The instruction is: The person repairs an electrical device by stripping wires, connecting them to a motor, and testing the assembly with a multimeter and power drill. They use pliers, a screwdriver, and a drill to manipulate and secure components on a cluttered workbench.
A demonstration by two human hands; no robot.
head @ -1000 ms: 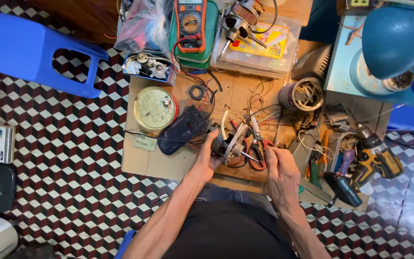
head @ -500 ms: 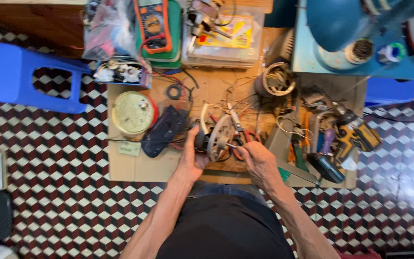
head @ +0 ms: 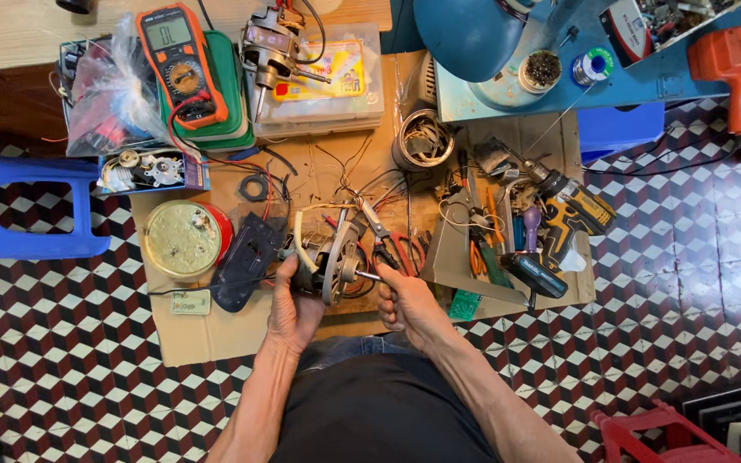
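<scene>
A small electric motor [head: 326,254] with copper windings and loose wires sits over the cardboard sheet [head: 216,339] on the floor. My left hand [head: 292,307] grips its left side from below. My right hand [head: 406,300] is closed on pliers [head: 379,236] whose jaws point up at the motor's wires; the red handles show beside my fingers. The motor's shaft sticks out toward my right hand.
A multimeter [head: 179,62] on a green box, a clear parts case [head: 328,81], a round tin [head: 183,240], a black cover [head: 249,260], a cordless drill [head: 559,214], a blue stool [head: 19,206], a blue lamp [head: 473,34] and an orange tool [head: 735,60] surround the work.
The view has shifted, so everything sits lower in the frame. Both hands stay on the motor and pliers, with the pliers now raised toward the wires.
</scene>
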